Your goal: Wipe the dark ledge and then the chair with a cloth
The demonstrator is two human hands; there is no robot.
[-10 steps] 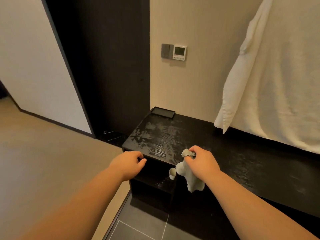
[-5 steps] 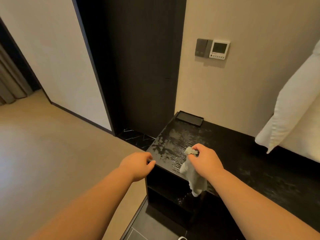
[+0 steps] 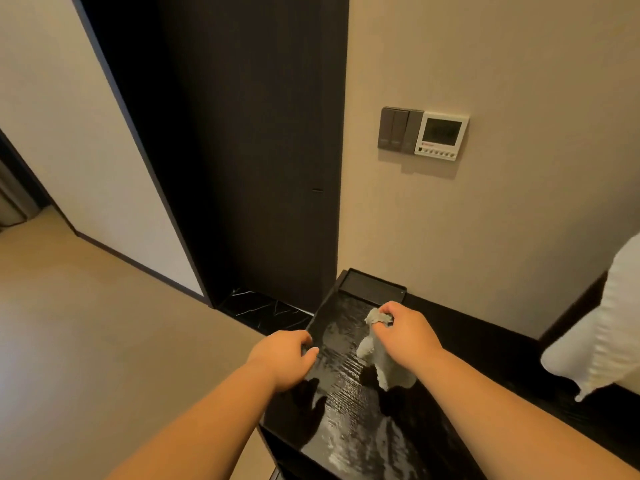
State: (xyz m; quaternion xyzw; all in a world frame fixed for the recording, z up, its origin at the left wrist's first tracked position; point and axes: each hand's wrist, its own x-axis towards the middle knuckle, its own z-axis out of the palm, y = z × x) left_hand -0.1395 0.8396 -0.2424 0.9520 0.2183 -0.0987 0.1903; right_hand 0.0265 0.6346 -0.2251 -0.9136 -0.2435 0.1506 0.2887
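Obs.: right hand point(image 3: 403, 336) pinches pale grey crumpled cloth point(image 3: 375, 358) over streaked glossy black ledge point(image 3: 349, 420).
Cloth hangs below the grip, near the ledge's left end; left hand point(image 3: 285, 362) loosely curled, holding nothing, at the left edge.

The right hand point(image 3: 403, 337) is gripping a grey cloth point(image 3: 377, 358) above the wet dark ledge point(image 3: 346, 410); the left hand point(image 3: 284, 362) is curling at the ledge's left edge.

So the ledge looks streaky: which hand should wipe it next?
The right hand: it pinches the cloth over the streaked ledge; the left hand has no cloth, beside its edge.
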